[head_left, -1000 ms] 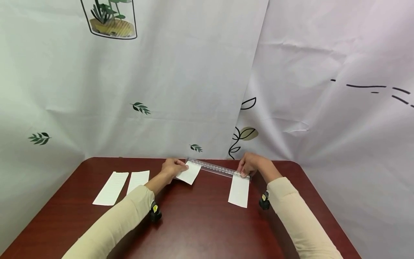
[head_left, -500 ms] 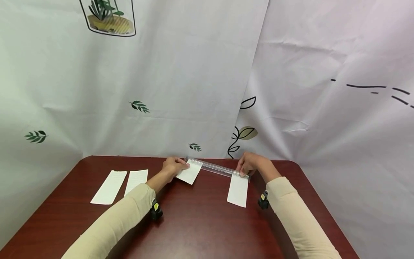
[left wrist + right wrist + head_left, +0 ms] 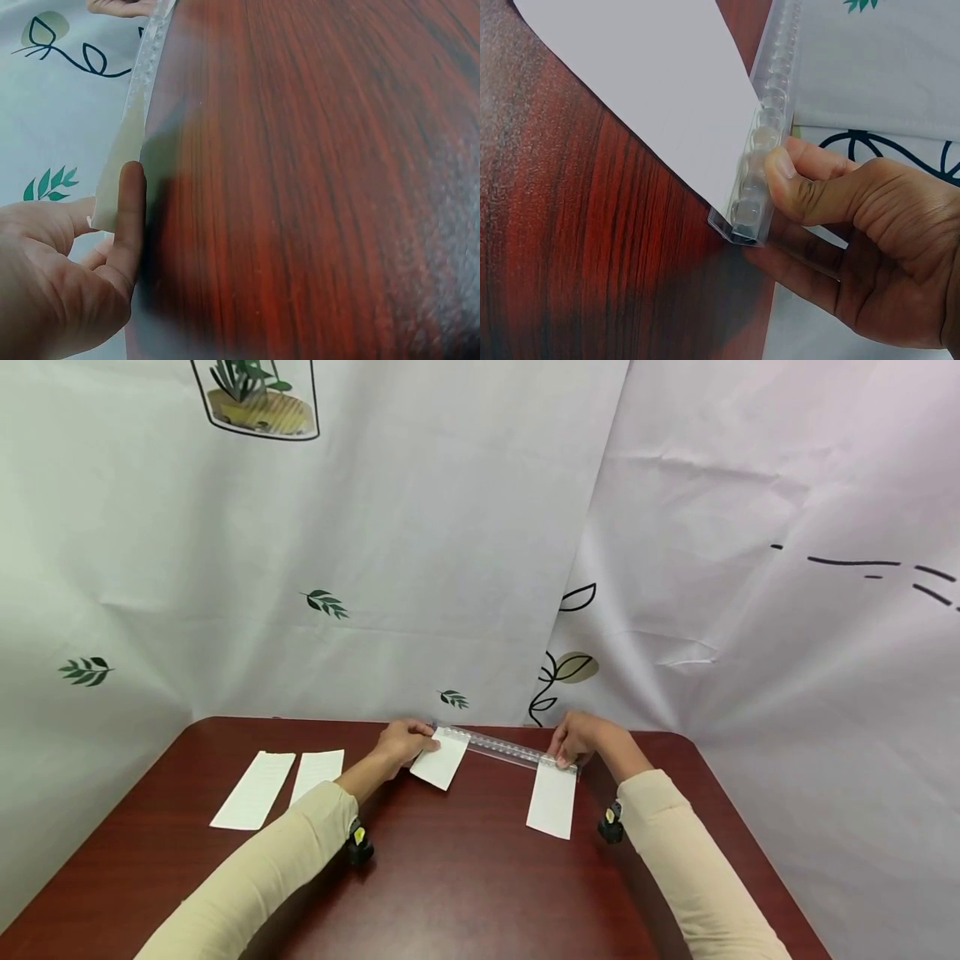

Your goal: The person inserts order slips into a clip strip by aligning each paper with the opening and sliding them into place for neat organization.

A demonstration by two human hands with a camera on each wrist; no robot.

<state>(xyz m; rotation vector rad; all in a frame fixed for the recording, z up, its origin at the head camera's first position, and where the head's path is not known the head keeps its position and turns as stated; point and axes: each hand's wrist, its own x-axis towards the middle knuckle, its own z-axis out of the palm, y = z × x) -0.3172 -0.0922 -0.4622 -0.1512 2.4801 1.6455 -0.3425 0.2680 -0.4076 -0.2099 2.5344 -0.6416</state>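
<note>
Left hand (image 3: 397,747), bare: thumb and fingers closed in a pinch on a small white rectangular paper sheet (image 3: 442,762), at one end of a long, narrow clear plastic strip (image 3: 502,749) with a row of round bubbles. Right hand (image 3: 579,739), bare: thumb and forefinger pinched on the strip's other end, remaining fingers bent below. Strip: slung aslant between the two hands, its right-hand end nearer the wearer. One white oblong paper piece (image 3: 551,802): top edge meeting the strip at the right hand, body extending toward the wearer. Two long white paper slips (image 3: 255,791): side by side, apart, left of the left hand. One dark red wood-grain bench (image 3: 465,877): beneath the hands. One white printed cloth backdrop (image 3: 450,527): beyond the hands, patterned with green leaf sprigs.
</note>
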